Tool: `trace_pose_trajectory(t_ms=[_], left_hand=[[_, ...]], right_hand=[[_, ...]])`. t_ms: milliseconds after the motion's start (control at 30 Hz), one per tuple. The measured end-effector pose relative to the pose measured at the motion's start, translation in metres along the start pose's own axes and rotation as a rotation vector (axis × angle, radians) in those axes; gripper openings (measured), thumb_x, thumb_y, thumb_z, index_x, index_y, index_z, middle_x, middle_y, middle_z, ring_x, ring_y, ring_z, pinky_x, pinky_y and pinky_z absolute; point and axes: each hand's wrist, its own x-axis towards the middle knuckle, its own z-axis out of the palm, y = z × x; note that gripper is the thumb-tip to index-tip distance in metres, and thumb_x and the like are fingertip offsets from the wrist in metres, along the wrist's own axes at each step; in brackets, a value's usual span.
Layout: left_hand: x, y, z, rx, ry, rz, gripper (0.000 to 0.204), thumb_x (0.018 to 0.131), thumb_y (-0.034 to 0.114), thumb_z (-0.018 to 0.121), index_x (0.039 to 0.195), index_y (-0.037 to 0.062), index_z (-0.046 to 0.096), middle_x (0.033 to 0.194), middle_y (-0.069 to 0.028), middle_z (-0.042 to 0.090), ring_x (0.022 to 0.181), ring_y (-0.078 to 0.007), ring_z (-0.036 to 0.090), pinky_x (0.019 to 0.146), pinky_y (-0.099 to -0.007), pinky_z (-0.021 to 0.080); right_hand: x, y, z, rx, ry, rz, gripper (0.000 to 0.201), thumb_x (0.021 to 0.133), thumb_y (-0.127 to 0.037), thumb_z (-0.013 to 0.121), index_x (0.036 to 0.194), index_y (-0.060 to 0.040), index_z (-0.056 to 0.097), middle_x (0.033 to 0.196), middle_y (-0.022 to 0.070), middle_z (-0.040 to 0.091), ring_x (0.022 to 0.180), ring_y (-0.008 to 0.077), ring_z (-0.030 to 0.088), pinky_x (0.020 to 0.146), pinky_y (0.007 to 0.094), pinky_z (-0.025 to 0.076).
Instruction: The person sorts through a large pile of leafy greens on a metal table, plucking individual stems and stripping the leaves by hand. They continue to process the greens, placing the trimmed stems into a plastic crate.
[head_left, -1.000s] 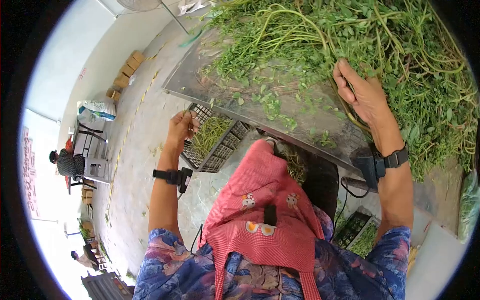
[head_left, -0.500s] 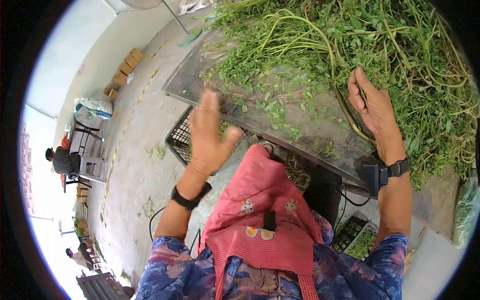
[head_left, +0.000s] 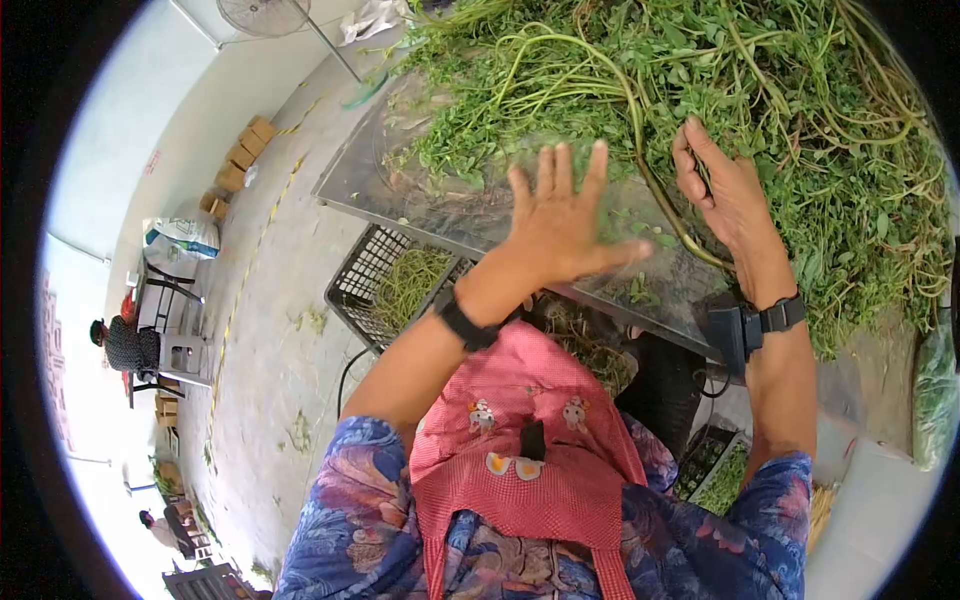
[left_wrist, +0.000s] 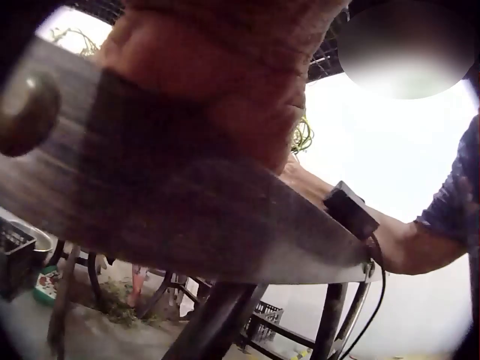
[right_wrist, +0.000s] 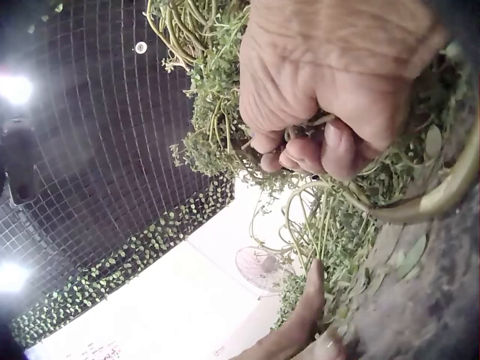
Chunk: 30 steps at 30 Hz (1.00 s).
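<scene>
A large heap of leafy green stems (head_left: pixel 700 60) covers the far and right part of the metal-edged table (head_left: pixel 350 180). My left hand (head_left: pixel 560 230) reaches over the table's near edge, fingers straight and spread, above scattered leaves. At the front of the heap, my right hand (head_left: pixel 735 200) has its fingers curled in; the right wrist view shows bits of green stem between those fingers (right_wrist: pixel 304 154) and the palm. One thick, pale-brown stem (head_left: pixel 655 190) curves down from the heap beside this hand. The left wrist view is mostly filled by the table edge (left_wrist: pixel 315 240) and my wrist.
A black plastic crate (head_left: pixel 345 290) holding trimmed stems (head_left: pixel 410 285) stands below the table's left edge. Smaller trays of greens (head_left: pixel 725 480) sit low on the right. A standing fan (head_left: pixel 362 90) is beyond the table; a seated person (head_left: pixel 125 345) is far left.
My left hand has come up from the crate and swung right over the table, its fingers now spread. The right hand has stayed close to the heap's front.
</scene>
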Motion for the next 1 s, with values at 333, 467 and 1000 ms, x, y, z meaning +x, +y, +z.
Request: trace_pose_trajectory(t_ms=[333,467,1000], left_hand=[[-0.023,0.03,0.015,-0.106,0.178,0.423,0.068,0.085,0.053,0.047,0.132,0.0043,0.04,0.134,-0.0289,0.034,0.128,-0.0418,0.03,0.107,-0.0462,0.023],[-0.042,0.038,0.022,-0.162,0.263,0.551,0.046,0.087,0.032,0.053,0.124,0.0042,0.048,0.129,-0.0222,0.044,0.12,-0.0379,0.042,0.102,-0.0452,0.033],[-0.097,0.043,0.04,-0.221,0.274,0.702,0.057,0.08,0.03,0.059,0.128,0.003,0.044,0.139,-0.0174,0.034,0.13,-0.033,0.031,0.108,-0.0472,0.021]], right_hand=[[-0.004,-0.002,0.001,-0.082,-0.061,-0.079,0.034,0.087,-0.042,0.058,0.077,-0.01,0.057,0.06,-0.0061,0.046,0.048,0.0019,0.035,0.041,0.0183,0.021],[-0.004,-0.002,-0.001,0.028,-0.075,-0.09,0.035,0.085,-0.039,0.063,0.087,-0.0038,0.059,0.067,-0.0023,0.049,0.049,0.0037,0.04,0.039,0.0171,0.024],[-0.09,-0.031,0.009,0.0,0.111,-0.029,0.03,0.089,-0.037,0.058,0.087,-0.0074,0.053,0.065,-0.0027,0.048,0.048,0.0037,0.038,0.038,0.0172,0.023]])
